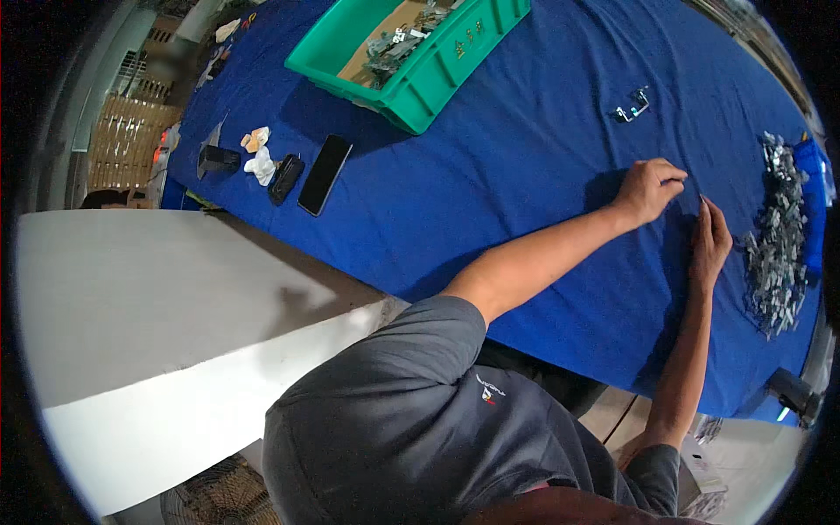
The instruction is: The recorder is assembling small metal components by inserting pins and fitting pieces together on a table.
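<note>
My left hand (649, 191) is above the blue cloth on the right side, its thumb and fingers pinched together. Whatever it holds, if anything, is too small to make out. Close beside it, my right hand (710, 241) points away from me with fingertips pressed together; its grip also hides any small piece. The two hands are a short gap apart. Just beyond them lie a few small shiny bent metal parts (632, 107). To the right of my right hand spreads a long heap of small metal pieces (779, 249).
A green plastic crate (429, 98) with metal parts and cardboard stands at the far middle. A phone (325, 174), a black case (286, 178), crumpled tissue (260, 166) and a black box (218, 159) lie left. A blue bin (815, 206) borders the heap; a dark device (792, 394) sits at the near right corner.
</note>
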`<state>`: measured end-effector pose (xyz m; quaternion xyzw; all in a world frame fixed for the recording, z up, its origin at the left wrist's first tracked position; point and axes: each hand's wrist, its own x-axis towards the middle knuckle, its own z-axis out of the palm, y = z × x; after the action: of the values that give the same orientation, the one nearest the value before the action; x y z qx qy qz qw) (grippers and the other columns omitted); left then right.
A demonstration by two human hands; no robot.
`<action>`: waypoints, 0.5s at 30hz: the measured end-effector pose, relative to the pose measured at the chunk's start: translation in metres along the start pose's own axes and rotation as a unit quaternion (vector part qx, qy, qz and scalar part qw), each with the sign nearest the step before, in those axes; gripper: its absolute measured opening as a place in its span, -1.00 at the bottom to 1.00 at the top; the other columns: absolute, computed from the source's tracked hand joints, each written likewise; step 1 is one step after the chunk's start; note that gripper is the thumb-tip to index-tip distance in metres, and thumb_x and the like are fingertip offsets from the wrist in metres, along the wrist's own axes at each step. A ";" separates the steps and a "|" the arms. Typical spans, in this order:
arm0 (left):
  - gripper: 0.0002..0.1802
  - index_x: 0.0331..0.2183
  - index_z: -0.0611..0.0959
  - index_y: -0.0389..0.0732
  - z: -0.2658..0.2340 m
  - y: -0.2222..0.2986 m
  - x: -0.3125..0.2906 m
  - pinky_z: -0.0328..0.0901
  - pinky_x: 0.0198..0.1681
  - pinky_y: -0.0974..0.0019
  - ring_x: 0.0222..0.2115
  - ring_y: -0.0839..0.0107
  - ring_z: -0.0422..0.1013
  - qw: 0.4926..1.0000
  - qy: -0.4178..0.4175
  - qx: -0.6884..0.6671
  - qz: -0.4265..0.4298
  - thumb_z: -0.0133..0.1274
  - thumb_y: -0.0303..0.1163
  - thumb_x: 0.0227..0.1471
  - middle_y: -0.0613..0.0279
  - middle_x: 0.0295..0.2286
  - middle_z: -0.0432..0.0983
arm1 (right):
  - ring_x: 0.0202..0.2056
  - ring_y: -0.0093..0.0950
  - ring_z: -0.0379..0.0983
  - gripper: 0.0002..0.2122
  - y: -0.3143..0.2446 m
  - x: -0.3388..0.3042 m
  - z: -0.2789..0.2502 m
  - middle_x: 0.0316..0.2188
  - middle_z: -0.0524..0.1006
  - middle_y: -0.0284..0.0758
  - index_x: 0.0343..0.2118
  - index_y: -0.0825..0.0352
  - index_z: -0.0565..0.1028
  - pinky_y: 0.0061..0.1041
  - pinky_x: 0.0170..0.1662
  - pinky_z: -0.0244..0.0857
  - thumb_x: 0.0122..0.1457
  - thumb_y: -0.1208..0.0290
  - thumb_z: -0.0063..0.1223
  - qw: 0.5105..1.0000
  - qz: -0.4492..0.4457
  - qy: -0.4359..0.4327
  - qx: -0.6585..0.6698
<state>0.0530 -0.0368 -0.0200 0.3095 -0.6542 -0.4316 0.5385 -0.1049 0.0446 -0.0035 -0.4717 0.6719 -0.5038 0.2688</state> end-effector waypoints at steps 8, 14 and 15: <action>-0.77 -0.30 0.69 -0.33 0.000 0.010 0.001 0.39 -0.57 0.43 -0.61 0.47 0.50 0.995 -0.018 -0.044 -0.092 0.15 -0.43 -0.03 0.14 -0.41 0.60 | -0.59 -0.76 0.14 -0.77 0.004 -0.001 -0.006 -0.60 0.33 -0.56 -0.11 0.39 0.55 -0.73 -0.54 0.00 0.28 0.39 -0.02 0.998 -0.032 -0.004 0.054; -0.75 -0.25 0.69 -0.32 -0.008 0.016 0.000 0.33 -0.60 0.50 -0.63 0.55 0.43 0.993 -0.027 -0.042 -0.105 0.16 -0.42 -0.01 0.20 -0.40 0.58 | -0.51 -0.75 0.22 -0.82 0.005 -0.004 -0.005 -0.48 0.39 -0.51 -0.17 0.38 0.57 -0.73 -0.45 0.10 0.24 0.47 0.01 0.994 -0.096 -0.015 0.039; -0.75 -0.25 0.69 -0.32 -0.006 0.016 -0.002 0.33 -0.60 0.50 -0.63 0.55 0.43 0.993 -0.027 -0.039 -0.104 0.16 -0.42 -0.01 0.20 -0.40 0.58 | -0.48 -0.74 0.23 -0.83 0.009 -0.005 -0.004 -0.45 0.41 -0.50 -0.17 0.38 0.57 -0.72 -0.42 0.13 0.24 0.48 0.01 0.994 -0.103 -0.016 0.028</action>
<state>0.0608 -0.0293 -0.0060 0.3427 -0.6153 -0.5190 0.4844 -0.1093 0.0517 -0.0106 -0.5390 0.6007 -0.5397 0.2397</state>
